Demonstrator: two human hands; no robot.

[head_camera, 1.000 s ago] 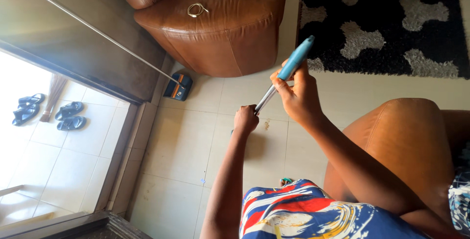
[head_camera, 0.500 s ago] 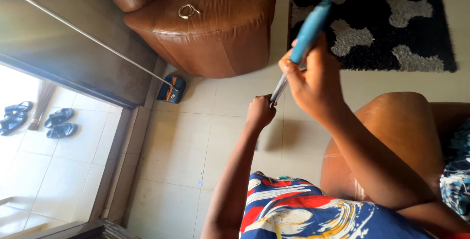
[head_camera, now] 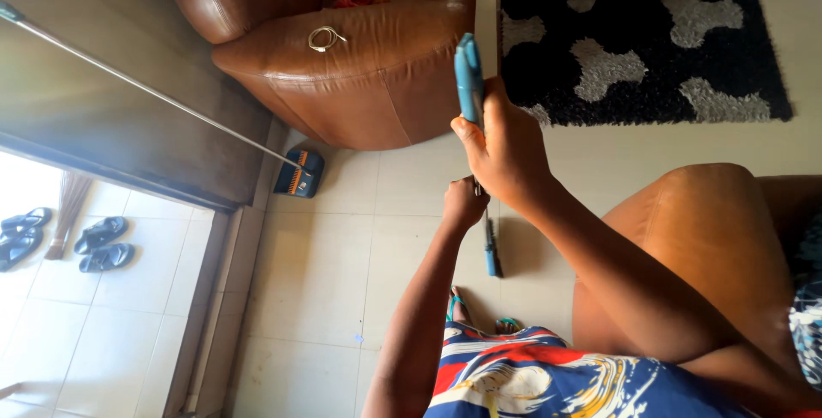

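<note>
Both hands grip a broom point(head_camera: 470, 84) handle — right hand point(head_camera: 507, 148) high, left hand point(head_camera: 464, 204) below. Fingers wrapped tight. Brush head point(head_camera: 491, 248) on the tiled floor point(head_camera: 325, 255).

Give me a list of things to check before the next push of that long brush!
1. Right hand wrapped round the blue handle: ok.
2. Left hand closed on the pole lower down: ok.
3. Brush head down at the tiled floor: ok; actually touching, cannot tell.
4. Feet apart from the brush head: ok.
5. Rug away from the brush head: ok.
6. Dirt left on the floor: cannot tell.
</note>
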